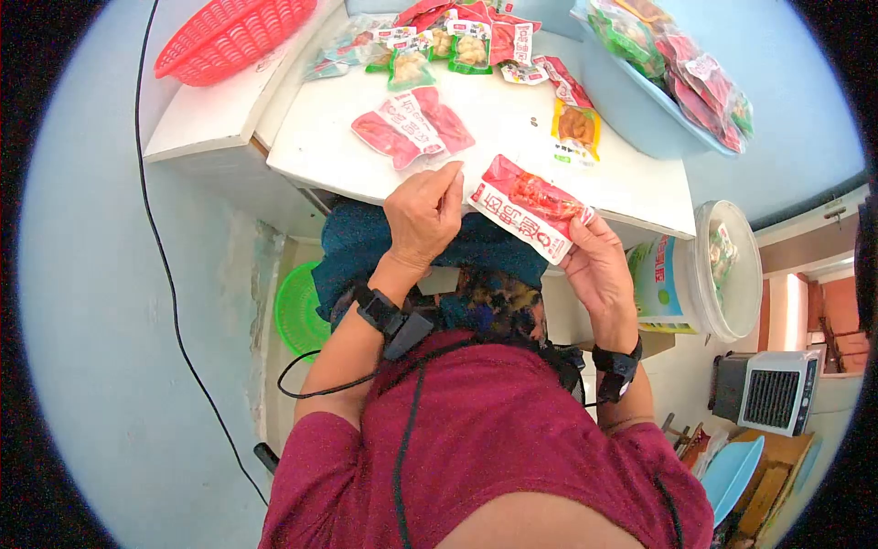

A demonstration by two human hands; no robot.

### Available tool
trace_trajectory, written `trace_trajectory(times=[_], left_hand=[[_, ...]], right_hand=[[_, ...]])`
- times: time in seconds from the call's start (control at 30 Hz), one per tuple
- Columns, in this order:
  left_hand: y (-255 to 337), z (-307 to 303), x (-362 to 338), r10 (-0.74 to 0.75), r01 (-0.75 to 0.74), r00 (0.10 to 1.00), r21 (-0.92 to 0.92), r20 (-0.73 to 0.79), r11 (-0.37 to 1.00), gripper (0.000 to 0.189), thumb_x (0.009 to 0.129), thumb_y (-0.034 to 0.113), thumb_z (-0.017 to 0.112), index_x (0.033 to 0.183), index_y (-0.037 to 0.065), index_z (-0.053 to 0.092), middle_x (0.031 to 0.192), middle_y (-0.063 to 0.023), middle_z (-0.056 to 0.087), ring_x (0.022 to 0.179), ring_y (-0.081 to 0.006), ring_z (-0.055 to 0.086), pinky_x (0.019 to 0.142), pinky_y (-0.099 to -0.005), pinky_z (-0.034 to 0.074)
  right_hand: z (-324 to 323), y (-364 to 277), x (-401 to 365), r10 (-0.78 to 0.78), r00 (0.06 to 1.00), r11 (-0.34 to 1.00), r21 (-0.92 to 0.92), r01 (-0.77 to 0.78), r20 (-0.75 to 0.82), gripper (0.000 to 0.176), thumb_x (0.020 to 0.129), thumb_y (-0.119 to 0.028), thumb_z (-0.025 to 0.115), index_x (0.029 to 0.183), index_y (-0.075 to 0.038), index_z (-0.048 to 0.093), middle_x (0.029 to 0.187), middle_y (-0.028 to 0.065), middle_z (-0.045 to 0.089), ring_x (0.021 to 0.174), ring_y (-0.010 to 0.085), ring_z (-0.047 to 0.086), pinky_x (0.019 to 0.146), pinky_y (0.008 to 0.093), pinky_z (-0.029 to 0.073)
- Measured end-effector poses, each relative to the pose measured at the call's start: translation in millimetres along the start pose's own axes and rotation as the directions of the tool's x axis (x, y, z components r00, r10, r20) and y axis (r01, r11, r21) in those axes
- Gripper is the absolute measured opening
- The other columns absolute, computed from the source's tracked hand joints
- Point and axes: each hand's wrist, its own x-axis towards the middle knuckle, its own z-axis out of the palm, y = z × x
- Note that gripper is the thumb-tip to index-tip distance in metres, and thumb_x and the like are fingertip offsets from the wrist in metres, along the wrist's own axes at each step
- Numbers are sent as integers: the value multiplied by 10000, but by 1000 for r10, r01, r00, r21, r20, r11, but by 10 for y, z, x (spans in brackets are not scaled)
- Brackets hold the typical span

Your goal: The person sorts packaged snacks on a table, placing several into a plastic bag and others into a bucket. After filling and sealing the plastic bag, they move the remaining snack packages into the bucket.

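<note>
My right hand [599, 265] grips the lower right corner of a red and white snack packet [529, 206], thumb on its front. Reddish food shows through the packet's clear window. To the left of it, my left hand [422, 212] is closed at the table's front edge, thumb and forefinger together. What those fingers hold, if anything, is too small to make out. Just beyond my left hand lie pink and white packets [412, 126], overlapping on the white table [512, 114]. A yellow-edged packet [576, 128] lies farther right.
More packets [468, 46] are heaped at the table's back. A blue basin [631, 101] full of packets stands at the right, above a white bucket [727, 274]. A red basket [233, 37] sits at the back left; a green basket [297, 311] is below the table.
</note>
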Motion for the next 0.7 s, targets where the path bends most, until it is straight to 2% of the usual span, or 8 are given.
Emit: trace_trajectory(times=[0.07, 0.17, 0.3, 0.53, 0.6, 0.7], left_hand=[[42, -24, 20, 33, -33, 999, 27, 7, 999, 157, 808, 45, 680, 964, 40, 699, 623, -86, 576, 552, -249, 570, 515, -370, 447], [97, -38, 53, 68, -68, 998, 57, 7, 996, 185, 806, 51, 685, 991, 40, 695, 630, -81, 579, 558, -247, 574, 518, -373, 450], [144, -31, 85, 88, -87, 996, 62, -10, 994, 207, 803, 63, 690, 1008, 41, 694, 636, -79, 583, 564, -249, 580, 522, -374, 455], [167, -63, 84, 68, -69, 997, 74, 19, 995, 223, 804, 75, 686, 1024, 43, 691, 647, -78, 596, 569, -254, 590, 525, -377, 464], [183, -75, 100, 71, -72, 997, 62, 18, 995, 190, 823, 67, 678, 1009, 40, 702, 679, -104, 615, 578, -261, 601, 531, -373, 472], [198, -93, 107, 54, -55, 998, 58, 20, 997, 177, 832, 60, 671, 1004, 35, 707, 708, -118, 633, 589, -263, 611, 538, -369, 480]], right_hand=[[24, 22, 28, 13, 1000, 999, 31, -14, 24, 308, 954, -138, 594, 1220, 15, 576, 1162, 137, 665, 1039, 235, 665, 907, 410, 558], [112, 55, 48, 59, 990, 990, 117, -74, 127, 420, 958, -116, 577, 1339, 22, 464, 1292, 147, 590, 1150, 232, 612, 964, 366, 532], [159, 180, 142, 71, 983, 982, 164, -99, 168, 459, 951, -115, 584, 1366, 11, 435, 1335, 145, 556, 1206, 238, 571, 1022, 378, 489], [414, 305, 377, 18, 977, 972, 223, -67, 214, 406, 962, -76, 540, 1348, 10, 447, 1347, 136, 541, 1239, 246, 536, 1084, 394, 429], [448, 355, 477, 2, 976, 974, 219, -51, 218, 361, 980, -59, 487, 1332, 14, 454, 1351, 145, 531, 1246, 263, 527, 1102, 419, 406], [597, 361, 597, 22, 975, 959, 270, -83, 219, 340, 980, -58, 484, 1315, 2, 466, 1328, 125, 548, 1235, 256, 534, 1097, 416, 411]])
